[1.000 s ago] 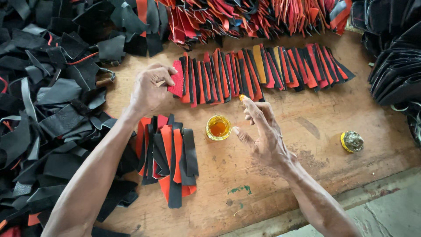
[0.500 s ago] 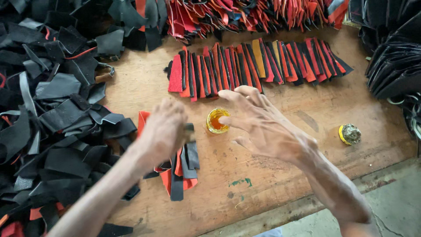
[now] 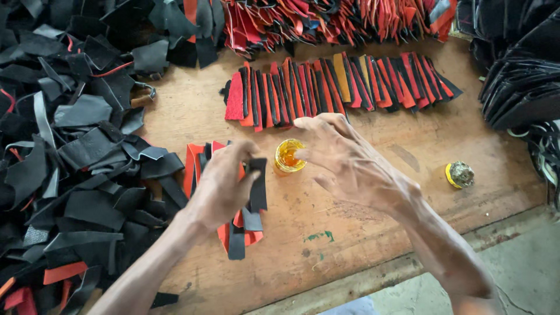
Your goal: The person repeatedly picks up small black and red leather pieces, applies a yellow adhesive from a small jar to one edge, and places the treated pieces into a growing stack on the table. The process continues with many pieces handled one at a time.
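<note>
The left hand pinches a black leather strip beside the small jar of yellow glue. The right hand, fingers loosely spread, dips into that jar on the wooden table.

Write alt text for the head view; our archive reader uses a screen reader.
The left hand pinches a black leather strip above a small red-and-black strip pile, while the right hand reaches to a small round jar of amber glue on the wooden table.
</note>
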